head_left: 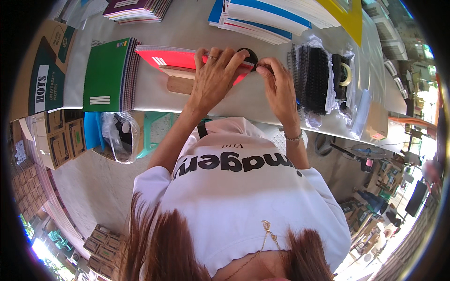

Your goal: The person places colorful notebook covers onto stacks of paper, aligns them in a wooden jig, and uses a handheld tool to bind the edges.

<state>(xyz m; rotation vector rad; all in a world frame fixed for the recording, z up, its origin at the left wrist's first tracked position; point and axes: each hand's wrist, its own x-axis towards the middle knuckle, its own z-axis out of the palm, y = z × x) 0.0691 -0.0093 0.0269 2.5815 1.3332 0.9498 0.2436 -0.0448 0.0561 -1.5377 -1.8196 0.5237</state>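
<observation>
A red notebook (180,57) stands on its long edge on the table, leaning by a small wooden block (180,84). My left hand (216,75) is closed over its top edge, fingers bent across the cover. At the notebook's right end sits a round black piece (248,57), partly hidden by my fingers. My right hand (279,89) is beside it, thumb and forefinger pinched on something small and dark that I cannot make out.
Left of the notebook lies a stack of green spiral notebooks (107,75). Black binding coils (315,77) in plastic wrap and a tape roll (346,74) lie right. Blue-edged paper stacks (267,18) and purple notebooks (136,10) are behind; a cardboard box (28,89) stands far left.
</observation>
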